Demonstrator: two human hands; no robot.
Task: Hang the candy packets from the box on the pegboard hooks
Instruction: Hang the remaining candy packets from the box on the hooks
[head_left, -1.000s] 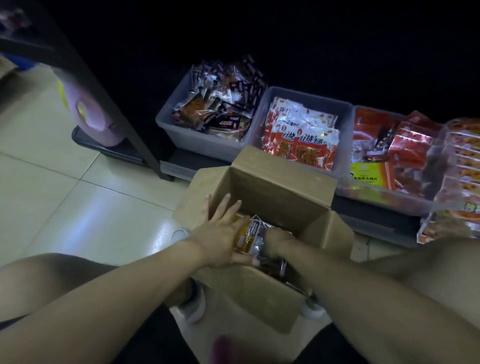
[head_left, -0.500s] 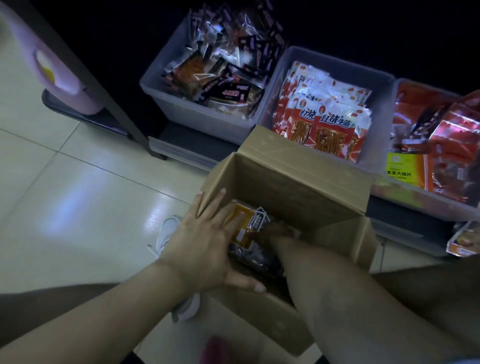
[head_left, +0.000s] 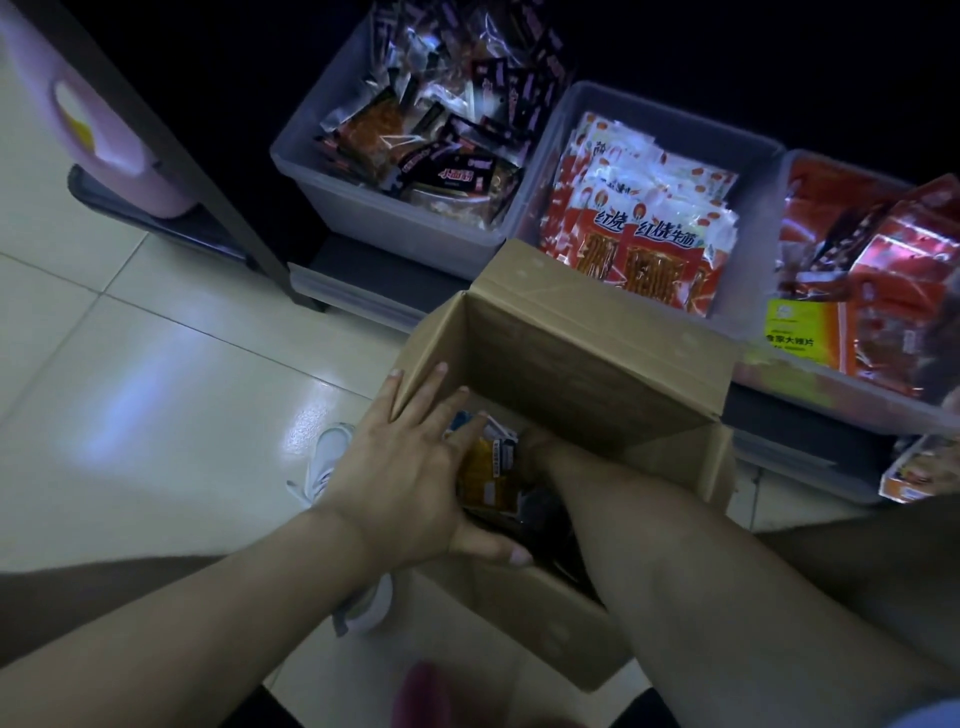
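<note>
1. You have a box (head_left: 597, 364) of plain brown cardboard, matt and slightly fibrous on its walls.
2. The candy packets (head_left: 488, 473) inside it are glossy film that catches the light.
3. The bins (head_left: 374, 218) beyond look like translucent grey plastic, smooth and dull.
4. Their snack bags (head_left: 644, 218) are shiny, crinkled wrappers.
5. The floor (head_left: 171, 395) is polished tile with a bright sheen.
</note>
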